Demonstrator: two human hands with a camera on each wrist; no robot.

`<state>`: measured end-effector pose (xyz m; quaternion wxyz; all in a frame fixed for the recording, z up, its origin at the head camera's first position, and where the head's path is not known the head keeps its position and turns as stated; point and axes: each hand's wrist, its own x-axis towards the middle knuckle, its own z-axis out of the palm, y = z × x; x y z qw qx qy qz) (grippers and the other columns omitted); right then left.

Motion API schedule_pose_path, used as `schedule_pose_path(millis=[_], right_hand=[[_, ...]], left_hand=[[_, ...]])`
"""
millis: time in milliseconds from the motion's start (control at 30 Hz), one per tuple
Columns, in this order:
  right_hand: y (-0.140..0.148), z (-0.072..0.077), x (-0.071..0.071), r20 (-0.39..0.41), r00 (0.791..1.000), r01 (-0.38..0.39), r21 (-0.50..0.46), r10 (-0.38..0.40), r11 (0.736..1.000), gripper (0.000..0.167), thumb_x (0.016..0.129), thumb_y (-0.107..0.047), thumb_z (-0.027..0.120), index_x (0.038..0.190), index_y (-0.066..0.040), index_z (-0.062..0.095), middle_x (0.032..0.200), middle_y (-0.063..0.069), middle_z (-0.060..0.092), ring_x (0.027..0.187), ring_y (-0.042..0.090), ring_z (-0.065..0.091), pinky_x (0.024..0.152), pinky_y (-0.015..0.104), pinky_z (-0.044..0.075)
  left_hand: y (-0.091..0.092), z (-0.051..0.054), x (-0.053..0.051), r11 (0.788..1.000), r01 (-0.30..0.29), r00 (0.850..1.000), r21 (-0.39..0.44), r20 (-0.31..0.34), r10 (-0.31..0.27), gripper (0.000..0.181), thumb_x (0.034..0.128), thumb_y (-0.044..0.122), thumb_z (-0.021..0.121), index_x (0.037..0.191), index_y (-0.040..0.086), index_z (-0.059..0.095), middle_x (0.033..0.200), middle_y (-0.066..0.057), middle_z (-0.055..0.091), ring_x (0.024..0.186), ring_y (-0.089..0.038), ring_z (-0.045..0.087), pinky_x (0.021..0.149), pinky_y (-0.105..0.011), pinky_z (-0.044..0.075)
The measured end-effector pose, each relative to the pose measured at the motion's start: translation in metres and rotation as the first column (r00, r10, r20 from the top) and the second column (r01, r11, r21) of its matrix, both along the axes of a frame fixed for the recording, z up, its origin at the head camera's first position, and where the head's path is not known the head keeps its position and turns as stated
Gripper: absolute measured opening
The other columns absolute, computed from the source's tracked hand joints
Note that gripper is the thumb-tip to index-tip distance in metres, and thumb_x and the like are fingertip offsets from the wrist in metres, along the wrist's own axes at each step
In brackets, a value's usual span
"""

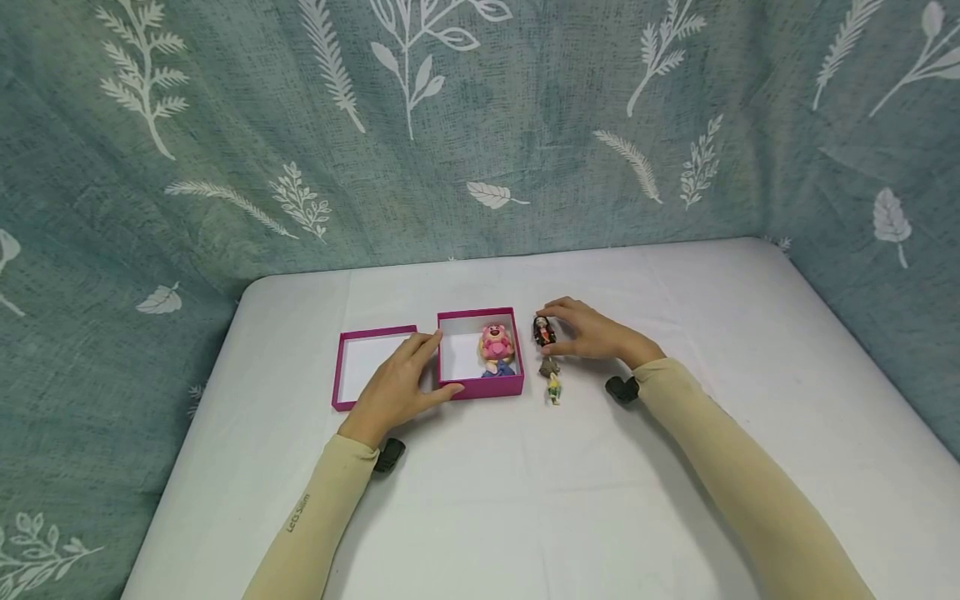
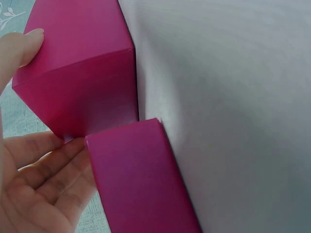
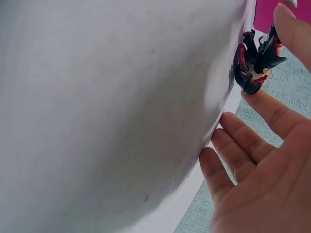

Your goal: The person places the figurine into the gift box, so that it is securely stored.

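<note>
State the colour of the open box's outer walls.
Deep magenta-pink; the box shows it best in the left wrist view.

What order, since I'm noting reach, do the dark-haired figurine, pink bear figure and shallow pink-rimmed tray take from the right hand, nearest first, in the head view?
1. Dark-haired figurine: at the right hand, right of the box.
2. Pink bear figure: inside the box, toward its right side.
3. Shallow pink-rimmed tray: left of the box.
</note>
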<state>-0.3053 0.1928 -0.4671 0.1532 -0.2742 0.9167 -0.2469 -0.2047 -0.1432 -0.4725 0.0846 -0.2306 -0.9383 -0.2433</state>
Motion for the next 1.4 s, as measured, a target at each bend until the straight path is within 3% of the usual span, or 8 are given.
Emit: schedule_pose_path(millis=[667, 933, 1133, 1400], right_hand=[[0.004, 0.0, -0.002, -0.02, 1.0, -0.013, -0.009, 0.013, 1.0, 0.073, 0.085, -0.035, 0.077, 0.143, -0.004, 0.047, 0.147, 0.021, 0.04, 0.139, 0.04, 0.034, 0.115, 0.058, 0.03], [0.004, 0.0, -0.004, -0.073, 0.997, -0.031, -0.017, 0.03, 0.999, 0.073, 0.083, -0.035, 0.079, 0.141, -0.002, 0.05, 0.145, 0.022, 0.043, 0.136, 0.041, 0.038, 0.114, 0.057, 0.031], [0.005, 0.007, -0.005, -0.122, 0.992, -0.041, -0.062, 0.033, 0.997, 0.073, 0.081, -0.031, 0.081, 0.139, 0.001, 0.051, 0.142, 0.022, 0.046, 0.135, 0.041, 0.041, 0.115, 0.056, 0.03], [0.007, 0.01, -0.005, -0.115, 0.993, -0.028, -0.102, 0.016, 0.994, 0.072, 0.081, -0.031, 0.081, 0.139, -0.001, 0.052, 0.142, 0.021, 0.046, 0.135, 0.04, 0.04, 0.114, 0.057, 0.031]], left_hand=[[0.002, -0.001, 0.0, 1.0, 0.013, 1.0, 0.002, -0.019, -0.013, 0.087, 0.0795, 0.05, 0.078, 0.147, 0.005, 0.044, 0.132, -0.013, 0.054, 0.12, -0.028, 0.057, 0.105, -0.043, 0.047], [0.001, 0.0, -0.001, 1.0, 0.014, 1.0, 0.009, -0.026, -0.014, 0.086, 0.0794, 0.048, 0.079, 0.147, 0.005, 0.045, 0.131, -0.013, 0.054, 0.118, -0.027, 0.058, 0.104, -0.043, 0.048], [0.0, 0.0, -0.001, 1.0, 0.008, 1.0, 0.004, -0.003, -0.008, 0.087, 0.08, 0.049, 0.078, 0.147, 0.005, 0.044, 0.134, -0.013, 0.053, 0.124, -0.03, 0.055, 0.106, -0.044, 0.046], [0.0, 0.001, 0.0, 1.0, 0.004, 1.0, 0.009, 0.007, -0.004, 0.087, 0.0801, 0.049, 0.077, 0.147, 0.006, 0.044, 0.134, -0.013, 0.053, 0.122, -0.029, 0.056, 0.106, -0.044, 0.046]])
